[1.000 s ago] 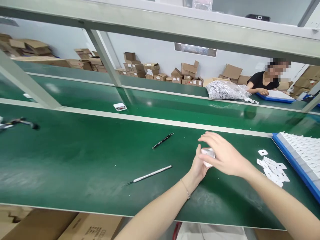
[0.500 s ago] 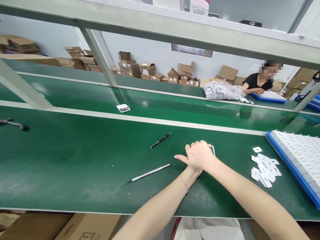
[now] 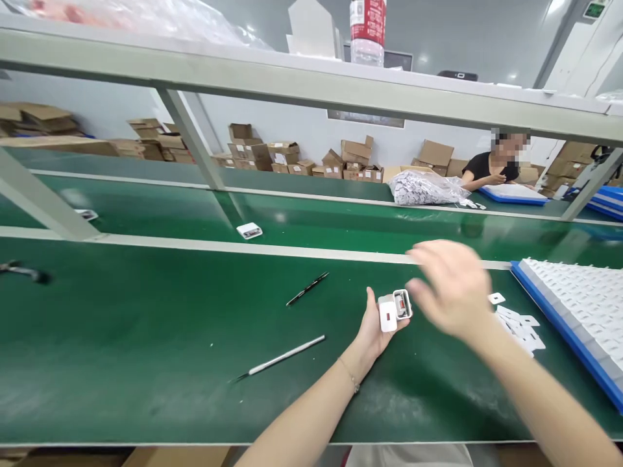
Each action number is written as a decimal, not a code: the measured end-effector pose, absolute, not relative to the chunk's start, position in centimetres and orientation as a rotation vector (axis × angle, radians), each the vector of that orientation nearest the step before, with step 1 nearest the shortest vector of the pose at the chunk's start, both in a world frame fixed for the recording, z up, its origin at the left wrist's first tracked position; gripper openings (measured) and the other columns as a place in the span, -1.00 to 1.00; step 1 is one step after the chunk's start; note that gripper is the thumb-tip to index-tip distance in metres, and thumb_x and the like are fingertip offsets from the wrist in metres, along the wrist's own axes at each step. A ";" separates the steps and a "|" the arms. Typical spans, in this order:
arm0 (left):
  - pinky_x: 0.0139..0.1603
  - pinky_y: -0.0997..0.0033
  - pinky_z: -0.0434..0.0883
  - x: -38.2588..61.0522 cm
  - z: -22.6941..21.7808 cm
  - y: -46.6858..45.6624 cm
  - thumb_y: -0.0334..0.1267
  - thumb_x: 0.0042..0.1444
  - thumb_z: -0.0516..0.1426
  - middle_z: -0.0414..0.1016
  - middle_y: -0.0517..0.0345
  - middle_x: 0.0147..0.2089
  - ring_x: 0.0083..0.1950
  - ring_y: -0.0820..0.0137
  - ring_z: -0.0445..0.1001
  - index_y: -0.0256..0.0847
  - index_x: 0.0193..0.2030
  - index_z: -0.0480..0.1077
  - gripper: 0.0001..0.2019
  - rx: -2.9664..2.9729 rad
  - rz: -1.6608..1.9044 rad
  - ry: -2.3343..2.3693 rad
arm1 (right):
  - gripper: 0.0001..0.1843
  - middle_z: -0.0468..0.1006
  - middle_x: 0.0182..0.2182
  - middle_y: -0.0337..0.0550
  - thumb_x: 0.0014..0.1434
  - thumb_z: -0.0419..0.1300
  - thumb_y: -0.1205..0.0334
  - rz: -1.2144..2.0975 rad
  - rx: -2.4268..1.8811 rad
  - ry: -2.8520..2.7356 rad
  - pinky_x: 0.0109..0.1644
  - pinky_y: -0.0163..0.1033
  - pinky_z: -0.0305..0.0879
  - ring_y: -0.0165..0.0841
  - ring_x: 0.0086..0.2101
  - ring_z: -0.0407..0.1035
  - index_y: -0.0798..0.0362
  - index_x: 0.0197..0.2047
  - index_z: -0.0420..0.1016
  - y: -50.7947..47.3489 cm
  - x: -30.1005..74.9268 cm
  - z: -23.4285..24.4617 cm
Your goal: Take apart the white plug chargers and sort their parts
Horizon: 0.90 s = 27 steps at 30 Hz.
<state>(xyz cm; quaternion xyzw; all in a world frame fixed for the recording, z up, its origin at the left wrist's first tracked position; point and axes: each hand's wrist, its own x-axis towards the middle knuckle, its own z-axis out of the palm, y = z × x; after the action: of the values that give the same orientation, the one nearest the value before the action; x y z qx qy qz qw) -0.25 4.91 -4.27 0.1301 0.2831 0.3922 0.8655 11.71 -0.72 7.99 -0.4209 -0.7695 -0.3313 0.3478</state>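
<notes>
Head view: left fingers [image 3: 370, 302] hold two small white cases above the desk [image 3: 160, 363], side by side: closed case [image 3: 388, 319] with a red slot on the left, open case [image 3: 402, 305] on the right. Right fingers [image 3: 433, 254] raised just right of them, blurred, thumb wide apart. White plates [image 3: 520, 327] piled farther right, then blue tray [image 3: 574, 347]. Left of my hands: black pen-like tool [image 3: 307, 289] far, silver pick [image 3: 287, 355] near.
</notes>
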 end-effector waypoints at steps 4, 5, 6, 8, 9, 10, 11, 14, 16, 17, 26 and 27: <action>-0.49 0.46 0.53 -0.6 -3.7 4.8 0.16 0.24 -0.16 0.52 -0.20 -0.33 -0.33 0.22 0.56 -0.55 -0.04 0.34 -0.33 0.228 0.824 0.603 | -0.64 0.55 -0.11 -0.01 0.29 -0.09 0.22 -0.478 -1.693 -2.217 -0.02 -0.04 0.32 -0.17 -0.09 0.42 0.07 -0.06 0.48 0.0 25.1 7.5; -0.48 0.47 0.54 -0.6 -3.5 4.7 0.16 0.24 -0.15 0.52 -0.20 -0.33 -0.33 0.23 0.57 -0.55 -0.05 0.36 -0.33 0.221 0.826 0.592 | -0.62 0.52 -0.03 0.01 0.25 -0.10 0.25 -0.253 -1.855 -2.341 0.01 -0.01 0.34 -0.13 -0.03 0.40 0.07 -0.04 0.49 0.4 28.3 6.3; -0.47 0.49 0.54 -0.6 -3.3 4.6 0.16 0.24 -0.14 0.52 -0.20 -0.33 -0.33 0.25 0.57 -0.55 -0.08 0.37 -0.33 0.217 0.827 0.583 | -0.59 0.48 0.04 0.02 0.18 -0.06 0.28 -0.069 -2.028 -2.396 0.04 0.04 0.34 -0.07 0.02 0.38 0.08 -0.01 0.50 0.7 31.0 4.8; -0.47 0.51 0.55 -0.6 -2.9 4.5 0.15 0.24 -0.13 0.52 -0.19 -0.34 -0.35 0.27 0.56 -0.55 -0.13 0.39 -0.34 0.216 0.832 0.575 | -0.56 0.46 0.08 0.01 0.07 0.04 0.28 0.049 -2.099 -2.435 0.03 0.02 0.38 -0.03 0.03 0.39 0.05 0.01 0.51 1.0 34.8 1.9; -0.47 0.52 0.55 -0.7 -2.8 4.5 0.14 0.24 -0.12 0.52 -0.18 -0.35 -0.36 0.28 0.56 -0.55 -0.15 0.40 -0.35 0.217 0.837 0.574 | -0.57 0.47 0.07 -0.02 0.07 0.06 0.26 0.089 -2.110 -2.440 0.02 -0.02 0.40 -0.05 0.02 0.40 0.02 -0.01 0.53 0.9 35.8 0.7; -0.47 0.52 0.55 -0.7 -2.7 4.5 0.13 0.25 -0.12 0.52 -0.17 -0.36 -0.37 0.29 0.56 -0.54 -0.17 0.41 -0.37 0.220 0.843 0.575 | -0.59 0.49 0.05 -0.04 0.08 0.06 0.24 0.096 -2.098 -2.439 0.02 -0.07 0.41 -0.07 0.01 0.41 0.00 -0.03 0.55 0.8 36.4 -0.3; -0.48 0.53 0.54 -0.7 -2.6 4.5 0.12 0.25 -0.11 0.52 -0.16 -0.37 -0.38 0.30 0.56 -0.53 -0.19 0.41 -0.38 0.224 0.852 0.575 | -0.61 0.51 0.02 -0.05 0.10 0.04 0.22 0.099 -2.088 -2.432 0.01 -0.09 0.41 -0.09 0.00 0.42 -0.01 -0.04 0.56 0.6 36.6 -1.1; -0.50 0.53 0.54 -0.8 -2.7 4.5 0.07 0.26 -0.07 0.53 -0.13 -0.39 -0.38 0.31 0.56 -0.50 -0.22 0.42 -0.44 0.234 0.864 0.580 | -0.61 0.54 -0.03 0.01 0.18 -0.03 0.20 0.053 -2.059 -2.389 -0.04 -0.09 0.43 -0.09 -0.06 0.46 0.03 -0.09 0.57 0.1 36.3 -2.1; -0.53 0.53 0.53 -0.9 -2.9 4.5 0.01 0.27 -0.04 0.53 -0.13 -0.38 -0.39 0.31 0.56 -0.50 -0.22 0.43 -0.50 0.242 0.856 0.589 | -0.62 0.55 -0.07 0.07 0.19 -0.04 0.18 0.004 -2.046 -2.354 -0.10 -0.05 0.43 -0.07 -0.12 0.48 0.05 -0.15 0.58 0.0 36.1 -2.3; -0.54 0.53 0.52 -0.9 -3.0 4.5 -0.01 0.26 -0.02 0.53 -0.14 -0.38 -0.39 0.31 0.56 -0.50 -0.22 0.43 -0.53 0.248 0.853 0.593 | -0.62 0.56 -0.11 0.11 0.19 -0.05 0.17 -0.027 -2.048 -2.330 -0.12 -0.03 0.42 -0.05 -0.17 0.49 0.06 -0.19 0.58 0.1 36.1 -2.3; -0.58 0.50 0.47 -0.6 -3.2 4.4 -0.09 0.27 -0.03 0.55 -0.11 -0.29 -0.39 0.31 0.56 -0.41 -0.23 0.44 -0.61 0.367 0.876 0.603 | -0.53 0.46 -0.18 0.07 0.31 -0.25 0.03 -0.018 -1.996 -2.023 -0.43 -0.18 0.38 -0.27 -0.43 0.43 0.07 -0.06 0.39 1.9 30.8 0.0; -0.59 0.49 0.46 -0.6 -3.2 4.5 -0.10 0.27 -0.04 0.56 -0.10 -0.29 -0.40 0.31 0.55 -0.39 -0.23 0.44 -0.62 0.381 0.874 0.603 | -0.53 0.46 -0.24 0.01 0.32 -0.22 -0.01 0.162 -1.912 -2.002 -0.46 -0.21 0.37 -0.34 -0.50 0.39 0.06 -0.02 0.37 1.8 28.8 0.9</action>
<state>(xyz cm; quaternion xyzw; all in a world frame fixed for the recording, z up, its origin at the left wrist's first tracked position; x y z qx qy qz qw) -0.60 4.45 -3.21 0.1804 0.2857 0.4143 0.8451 28.81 1.81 0.90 -0.6779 -0.7097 0.0573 0.1830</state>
